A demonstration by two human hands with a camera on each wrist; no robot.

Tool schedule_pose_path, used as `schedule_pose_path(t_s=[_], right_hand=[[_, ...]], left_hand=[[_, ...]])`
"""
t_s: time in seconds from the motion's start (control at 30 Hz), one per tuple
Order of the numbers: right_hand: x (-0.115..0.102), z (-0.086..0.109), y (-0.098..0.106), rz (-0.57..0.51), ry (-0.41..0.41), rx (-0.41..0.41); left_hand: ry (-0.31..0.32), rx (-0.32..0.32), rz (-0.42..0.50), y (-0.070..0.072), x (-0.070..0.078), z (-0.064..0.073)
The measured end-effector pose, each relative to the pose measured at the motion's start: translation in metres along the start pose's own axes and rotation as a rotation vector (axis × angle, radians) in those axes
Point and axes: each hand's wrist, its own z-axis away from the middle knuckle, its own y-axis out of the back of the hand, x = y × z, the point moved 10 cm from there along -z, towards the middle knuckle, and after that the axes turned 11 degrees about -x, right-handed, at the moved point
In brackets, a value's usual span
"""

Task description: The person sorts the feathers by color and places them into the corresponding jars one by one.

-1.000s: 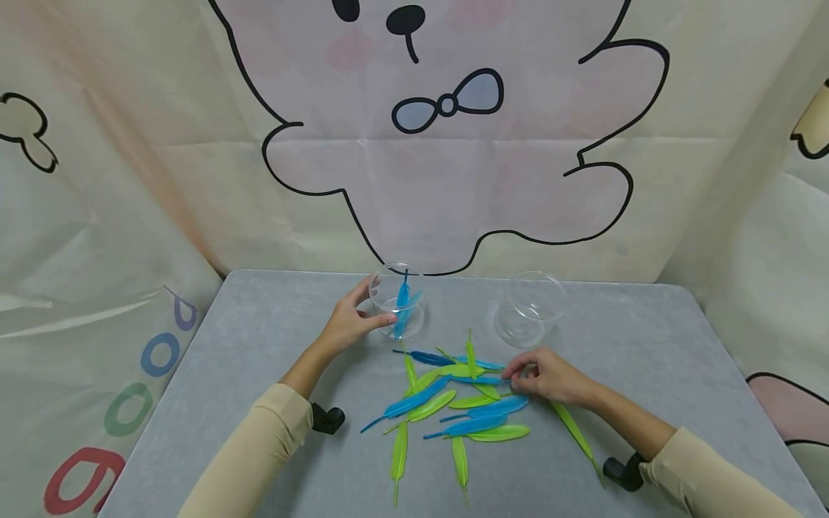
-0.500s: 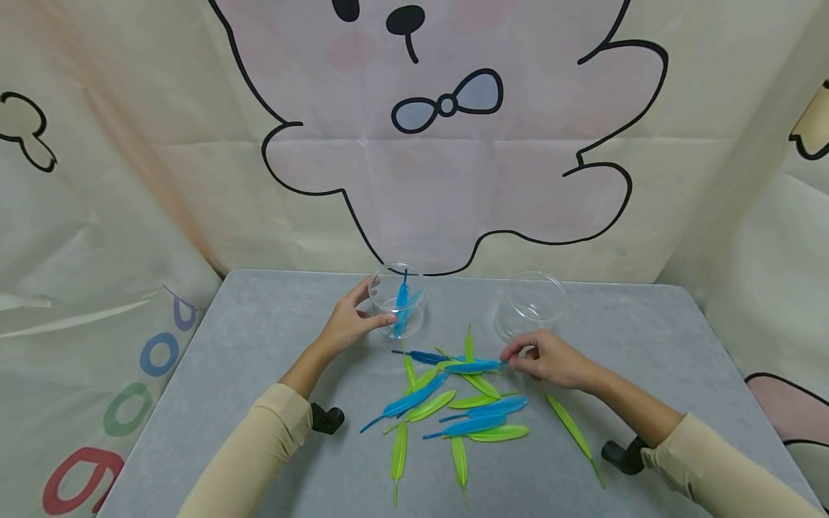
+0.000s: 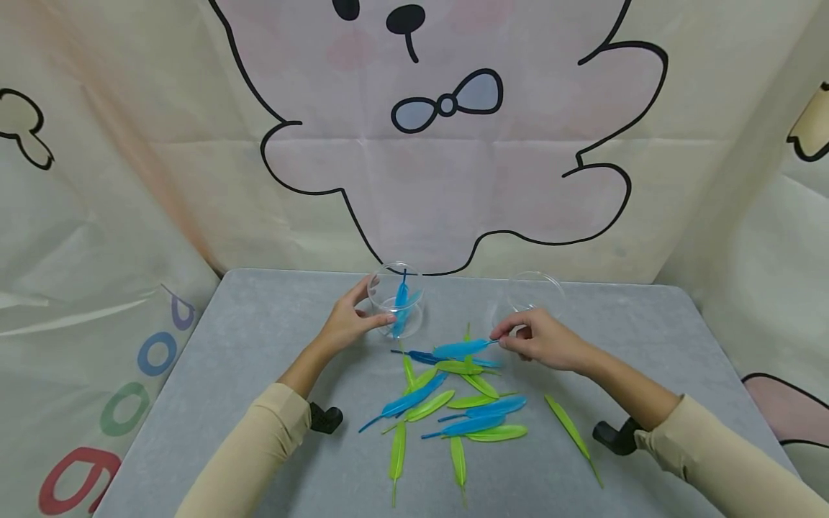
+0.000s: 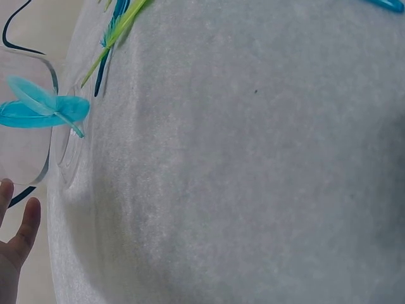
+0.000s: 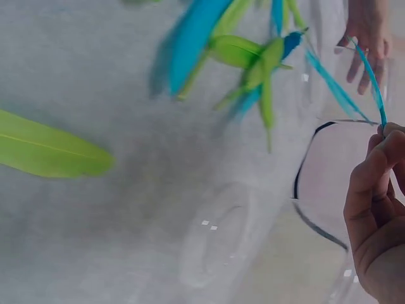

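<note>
My left hand (image 3: 350,320) grips a clear plastic cup (image 3: 414,327) from its left side, thumb in front and fingers behind. Inside that cup stand blue feathers (image 4: 69,109). With thumb and fingertips, my right hand (image 3: 547,342) pinches the quill of a blue feather (image 3: 461,349), raised over the pile with its vane pointing left. In the right wrist view the held feather (image 5: 374,79) rises thin from the fingertips. Below and between the hands lie loose feathers, blue ones (image 3: 414,396) mixed with lime green ones (image 3: 432,406).
A second clear cup (image 3: 537,291) stands at the back right, partly behind my right hand. One green feather (image 3: 570,429) lies apart on the right. The grey table (image 3: 259,345) ends at a cloth backdrop (image 3: 492,187) printed with a cartoon animal.
My right hand has lifted a blue feather from the pile and moved it up and slightly left, toward the back of the table. The left hand stays on its cup.
</note>
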Motion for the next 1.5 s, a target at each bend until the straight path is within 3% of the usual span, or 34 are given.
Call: schedule_pose_path(t_s=[0.07, 0.4, 0.83, 1.1, 1.5], right_hand=[[-0.006, -0.002, 0.005, 0.01, -0.012, 0.009], [-0.04, -0.02, 0.035, 0.065, -0.026, 0.095], [-0.078, -0.055, 0.049, 0.134, 0.027, 0.11], [-0.089, -0.074, 0.051, 0.197, 0.028, 0.133], [-0.09, -0.099, 0.044, 0.183, 0.027, 0.151]], left_hand=[[-0.002, -0.004, 0.008, 0.0, 0.005, 0.002], [0.004, 0.006, 0.0, -0.001, -0.002, -0.002], [0.001, 0.007, -0.002, 0.0, -0.002, -0.003], [-0.011, 0.0, 0.003, 0.0, -0.002, -0.004], [-0.001, 0.004, 0.01, 0.0, 0.0, -0.002]])
